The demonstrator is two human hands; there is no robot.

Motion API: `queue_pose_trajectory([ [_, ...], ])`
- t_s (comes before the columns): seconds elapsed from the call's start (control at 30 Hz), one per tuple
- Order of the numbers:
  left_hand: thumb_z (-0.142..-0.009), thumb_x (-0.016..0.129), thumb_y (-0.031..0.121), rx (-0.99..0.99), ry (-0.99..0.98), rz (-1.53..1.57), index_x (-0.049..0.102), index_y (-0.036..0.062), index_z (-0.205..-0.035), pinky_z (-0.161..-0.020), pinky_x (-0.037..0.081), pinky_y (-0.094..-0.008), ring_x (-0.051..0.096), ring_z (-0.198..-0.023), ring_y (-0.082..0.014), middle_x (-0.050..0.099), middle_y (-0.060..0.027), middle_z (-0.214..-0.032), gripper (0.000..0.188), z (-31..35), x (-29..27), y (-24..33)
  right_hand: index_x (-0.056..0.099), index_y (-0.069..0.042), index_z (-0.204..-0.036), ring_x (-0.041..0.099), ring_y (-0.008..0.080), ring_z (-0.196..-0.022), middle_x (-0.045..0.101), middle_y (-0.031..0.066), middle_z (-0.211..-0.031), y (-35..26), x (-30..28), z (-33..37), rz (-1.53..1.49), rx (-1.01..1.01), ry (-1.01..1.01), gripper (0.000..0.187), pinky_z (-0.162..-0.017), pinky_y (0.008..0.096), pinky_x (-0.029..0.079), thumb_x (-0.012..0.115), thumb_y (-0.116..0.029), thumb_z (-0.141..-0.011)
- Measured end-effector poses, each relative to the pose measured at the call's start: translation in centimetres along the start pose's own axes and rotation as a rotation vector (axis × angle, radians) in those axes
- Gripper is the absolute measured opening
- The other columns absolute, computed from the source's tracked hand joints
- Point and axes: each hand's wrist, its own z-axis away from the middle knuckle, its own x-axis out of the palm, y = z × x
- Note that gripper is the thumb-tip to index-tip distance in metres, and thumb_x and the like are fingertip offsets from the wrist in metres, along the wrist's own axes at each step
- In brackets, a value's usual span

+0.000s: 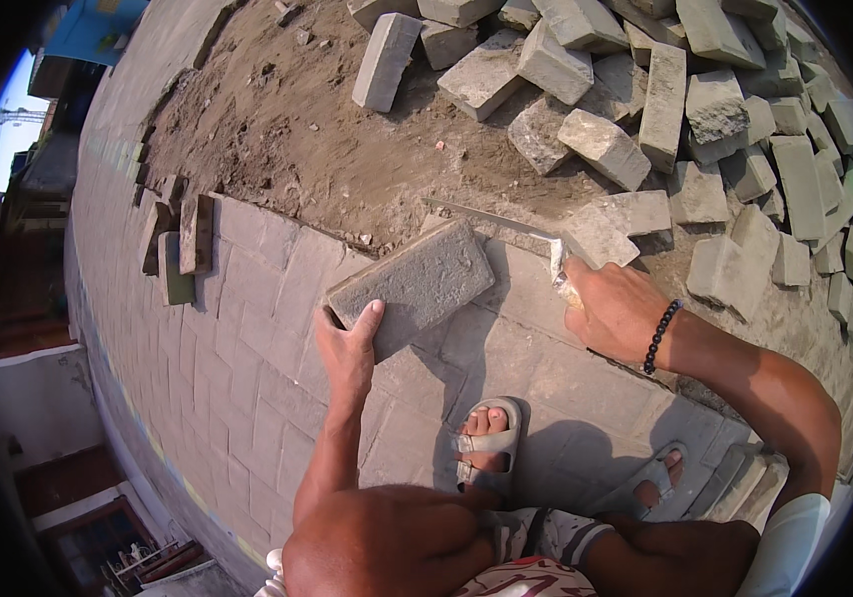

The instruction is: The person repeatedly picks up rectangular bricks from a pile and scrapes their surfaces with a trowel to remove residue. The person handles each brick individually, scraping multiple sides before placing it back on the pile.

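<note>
A grey paving block (pixel 412 284) is held tilted over the laid paving, its broad face turned up. My left hand (pixel 349 343) grips its near left end, thumb on top and the fingers mostly hidden beneath. My right hand (pixel 614 306) is closed round the handle of a long-bladed knife (pixel 496 217), whose handle end is wrapped in something whitish and shiny. The thin blade points left, just beyond the block's far right corner. Whether blade and block touch, I cannot tell.
Loose paving blocks (pixel 601 149) lie heaped at the far right. Bare soil (pixel 277 129) borders the laid paving (pixel 257 338). Several blocks (pixel 196 234) stand at the left along its edge. My sandalled feet (pixel 486 438) are close below the held block; more blocks (pixel 750 488) lie near my right knee.
</note>
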Motion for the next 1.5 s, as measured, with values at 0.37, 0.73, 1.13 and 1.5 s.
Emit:
queue_pose_trajectory([
  [0.37, -0.086, 0.073, 0.024, -0.523, -0.118, 0.543, 0.055, -0.0052, -0.105, -0.064, 0.053, -0.0325, 0.063, -0.077, -0.0172, 0.061, -0.0095, -0.092, 0.039, 2.7, 0.4, -0.2, 0.046, 0.004, -0.105, 0.063, 0.051, -0.073, 0.063, 0.0306, -0.082, -0.6, 6.0, 2.2, -0.131, -0.095, -0.027, 0.03, -0.069, 0.0561, 0.051, 0.058, -0.015, -0.085],
  [0.73, -0.086, 0.075, 0.026, -0.558, -0.08, 0.458, 0.049, -0.0076, -0.107, -0.069, 0.054, -0.0353, 0.061, -0.08, -0.0178, 0.059, -0.0132, -0.097, 0.047, 1.4, -0.7, -4.6, 0.047, 0.007, -0.108, 0.063, 0.0509, -0.085, 0.063, 0.0343, -0.083, 5.3, 5.8, -5.5, -0.038, 0.144, 0.02, 0.035, -0.078, 0.054, 0.051, 0.061, -0.015, -0.084],
  [1.13, -0.088, 0.072, 0.024, -0.576, -0.282, 0.176, 0.047, -0.006, -0.111, -0.075, 0.055, -0.0408, 0.061, -0.091, -0.0237, 0.056, -0.0171, -0.105, 0.045, -0.2, -2.4, -7.6, 0.044, 0.008, -0.124, 0.062, 0.0268, -0.066, 0.061, 0.0193, -0.077, 2.8, 7.4, -3.0, -0.718, 0.209, -0.153, 0.048, -0.063, 0.0383, 0.049, 0.06, -0.019, -0.087],
  [1.5, -0.073, 0.081, 0.046, 0.326, -0.414, -0.756, 0.014, -0.0017, -0.153, -0.115, 0.02, -0.0563, 0.02, -0.141, -0.05, 0.018, -0.0311, -0.153, 0.115, -0.8, 3.7, -2.1, 0.049, 0.008, -0.113, 0.065, 0.0444, -0.082, 0.065, 0.0284, -0.083, 2.5, 11.5, -5.7, -0.783, 0.108, -0.194, 0.04, -0.074, 0.0468, 0.051, 0.057, -0.019, -0.084],
])
